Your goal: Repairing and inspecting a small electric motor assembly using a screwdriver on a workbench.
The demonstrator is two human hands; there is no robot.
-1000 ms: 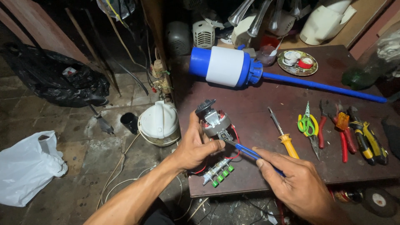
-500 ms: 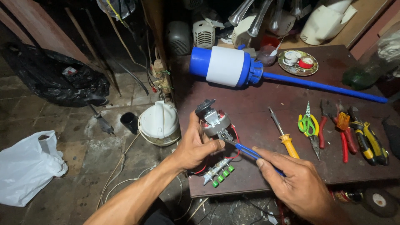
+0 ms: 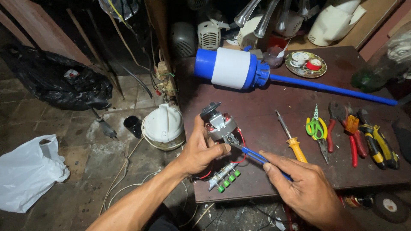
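My left hand grips a small grey switch unit with red and black wires, held just above the front left part of the dark brown table. A strip of green push buttons hangs from the wires below it. In my right hand is a blue-handled tool, and its metal tip touches the unit's side.
A blue and white hand pump with a long blue tube lies at the back. A yellow screwdriver, green scissors, and pliers lie at right. On the floor are a white lid and a white bag.
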